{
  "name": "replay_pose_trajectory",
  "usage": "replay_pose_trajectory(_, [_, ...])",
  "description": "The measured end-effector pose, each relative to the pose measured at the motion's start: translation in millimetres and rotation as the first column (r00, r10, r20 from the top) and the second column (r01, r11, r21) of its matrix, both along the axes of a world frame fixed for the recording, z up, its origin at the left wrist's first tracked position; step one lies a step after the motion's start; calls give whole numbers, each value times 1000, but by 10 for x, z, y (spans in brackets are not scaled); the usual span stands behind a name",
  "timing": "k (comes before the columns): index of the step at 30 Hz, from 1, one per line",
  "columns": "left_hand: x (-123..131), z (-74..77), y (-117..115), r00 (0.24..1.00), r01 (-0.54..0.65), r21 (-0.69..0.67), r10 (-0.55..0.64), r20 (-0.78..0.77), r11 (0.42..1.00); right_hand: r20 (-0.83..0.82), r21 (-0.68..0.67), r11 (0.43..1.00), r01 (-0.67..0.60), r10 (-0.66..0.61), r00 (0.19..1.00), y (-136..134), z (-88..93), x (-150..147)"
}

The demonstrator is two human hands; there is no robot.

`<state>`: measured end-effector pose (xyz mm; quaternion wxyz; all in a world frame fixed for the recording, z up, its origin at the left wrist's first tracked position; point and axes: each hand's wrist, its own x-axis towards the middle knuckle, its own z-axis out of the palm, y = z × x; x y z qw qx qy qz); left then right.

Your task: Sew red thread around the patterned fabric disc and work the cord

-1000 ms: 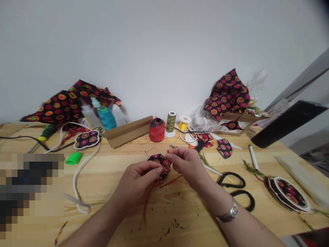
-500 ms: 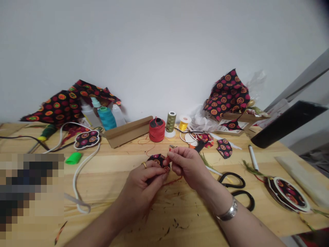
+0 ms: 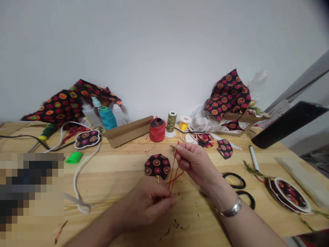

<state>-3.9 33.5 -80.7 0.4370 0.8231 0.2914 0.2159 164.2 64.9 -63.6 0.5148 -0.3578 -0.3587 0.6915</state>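
Note:
Stretched between my two hands is a red thread point(image 3: 172, 174), forming a loop with crossing strands. My left hand point(image 3: 146, 202) is closed on its lower end, low over the table, fingers partly blurred. Above and to the right, my right hand point(image 3: 194, 159) pinches the upper end between thumb and forefinger. A pointed metal tip point(image 3: 172, 146) shows beside those fingertips; whether it is held or lies behind, I cannot tell. Just beyond my left hand, a black patterned fabric piece point(image 3: 157, 164) lies on the table, its near edge partly covered by the hand.
Behind stand a red thread spool point(image 3: 157, 129), a green spool point(image 3: 171, 121), a yellow spool point(image 3: 184, 122) and a cardboard tray point(image 3: 131, 133). Black-handled scissors point(image 3: 238, 181) lie right of my wrist. A white cord point(image 3: 75, 175) curves at left; a fabric-covered disc point(image 3: 291, 193) lies right.
My left hand has let go of the fabric piece and moved down toward me, now holding the thread. The fabric lies uncovered on the table. My right hand has shifted slightly right.

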Motion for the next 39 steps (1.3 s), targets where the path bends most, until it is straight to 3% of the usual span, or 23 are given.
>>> replay_pose_trajectory(2, [-62,-10,-20,986,156,-233,-165,-19,960,-15,7,1000,20,-20,1000,8,13,27])
replay_pose_trajectory(4, [-145,-11,-28,941,298,-519,-337,21,801,-25,24,999,26,-25,999,16,15,50])
replay_pose_trajectory(6, [-219,-3,-12,904,373,-693,-411,121,617,-28,40,999,23,-22,999,21,11,61])
replay_pose_trajectory(8, [-246,8,32,947,320,-699,-197,254,639,-13,36,999,11,-11,1000,18,3,52])
replay_pose_trajectory(9, [-237,13,60,937,252,-681,2,349,687,-1,29,1000,-3,3,1000,14,-3,39])
replay_pose_trajectory(10, [-216,14,90,859,119,-662,257,442,740,16,20,1000,-18,17,1000,6,-11,20])
replay_pose_trajectory(11, [-185,13,118,743,-18,-663,454,493,749,39,12,999,-29,29,999,-4,-19,-5])
replay_pose_trajectory(12, [-149,8,142,632,-121,-670,577,517,733,65,4,999,-37,37,997,-16,-27,-33])
replay_pose_trajectory(14, [-81,-10,170,490,-250,-706,716,498,662,131,-13,999,-51,52,990,-43,-45,-95])
replay_pose_trajectory(16, [-33,-33,171,520,-263,-712,717,464,651,211,-19,998,-58,61,976,-68,-64,-149])
replay_pose_trajectory(19, [-3,-64,149,634,-215,-720,655,411,660,297,8,997,-73,67,952,-87,-93,-195])
replay_pose_trajectory(24, [-6,-104,149,735,-170,-706,566,373,687,306,3,999,-46,43,951,-73,-105,-194])
replay_pose_trajectory(34, [-22,-53,143,754,-344,-637,608,251,690,289,-54,998,-14,29,957,-56,-94,-208])
replay_pose_trajectory(39, [-29,-68,143,763,-353,-621,599,242,700,299,-47,999,-15,29,954,-61,-81,-210])
